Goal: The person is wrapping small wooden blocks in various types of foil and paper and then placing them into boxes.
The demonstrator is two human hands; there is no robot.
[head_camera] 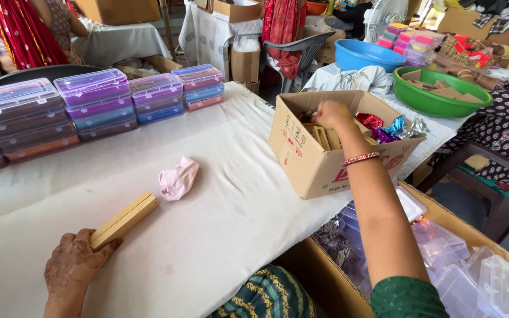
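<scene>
My left hand (pixel 73 266) rests on the white cloth at the near left, its fingers around the end of a stack of thin wooden sticks (pixel 125 219) lying flat. My right hand (pixel 332 114) reaches into an open cardboard box (pixel 310 162) at the table's right edge. Its fingers are curled among wooden pieces (pixel 323 138) inside; whether they grip one is hidden. Shiny foil-wrapped items (pixel 387 129) lie in the same box.
A crumpled pink cloth (pixel 178 178) lies mid-table. Stacks of coloured lidded plastic boxes (pixel 95 103) line the far left. A floor carton of clear plastic boxes (pixel 478 277) sits at my right. Behind are blue (pixel 365 54) and green (pixel 440 91) basins, and people seated around.
</scene>
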